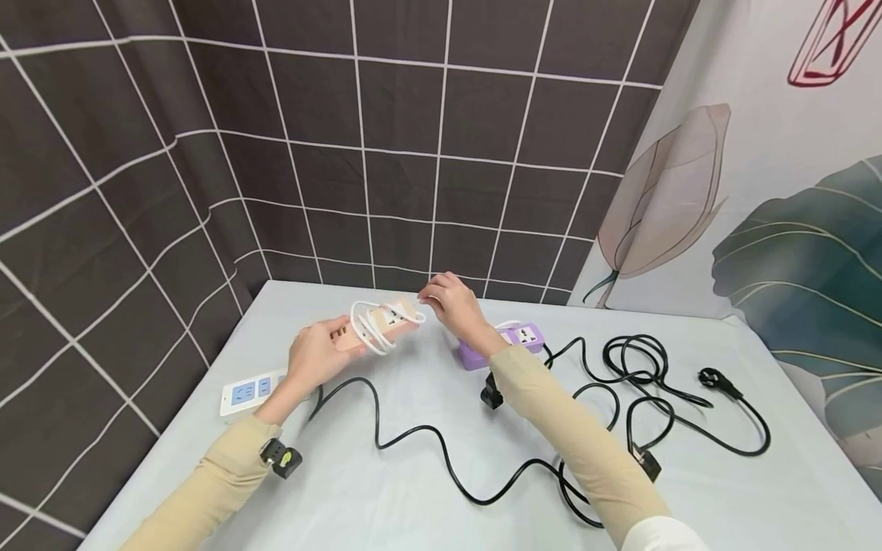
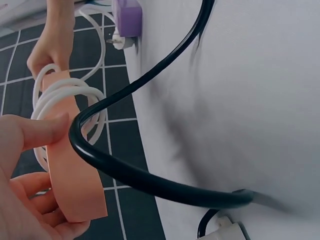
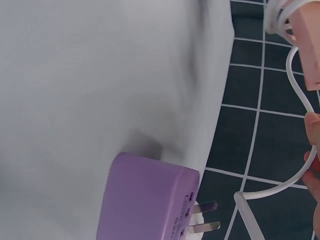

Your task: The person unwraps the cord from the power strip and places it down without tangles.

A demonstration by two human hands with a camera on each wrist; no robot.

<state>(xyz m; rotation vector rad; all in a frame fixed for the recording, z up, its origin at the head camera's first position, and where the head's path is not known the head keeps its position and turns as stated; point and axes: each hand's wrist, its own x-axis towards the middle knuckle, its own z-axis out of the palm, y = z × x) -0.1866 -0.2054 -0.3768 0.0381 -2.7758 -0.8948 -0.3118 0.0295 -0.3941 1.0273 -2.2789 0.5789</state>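
My left hand (image 1: 313,358) grips a pink power strip (image 2: 75,170) by one end, thumb on one face and fingers on the other. The strip is raised above the table, with its white cord (image 2: 65,92) looped around its far half. At that far end, my right hand (image 1: 458,310) pinches the loose cord between thumb and fingers. From there the cord hangs down behind a purple power strip (image 3: 145,195), where a plug with flat metal pins (image 3: 205,227) sticks out. In the head view my right forearm partly covers the purple strip.
A white power strip (image 1: 243,395) with blue sockets lies at the left, partly hidden by my left wrist. Its black cord (image 1: 441,444) snakes rightward. More black cable (image 1: 637,375) lies coiled at the right with a black plug (image 1: 720,381). Dark tiled-pattern cloth (image 1: 400,184) hangs behind.
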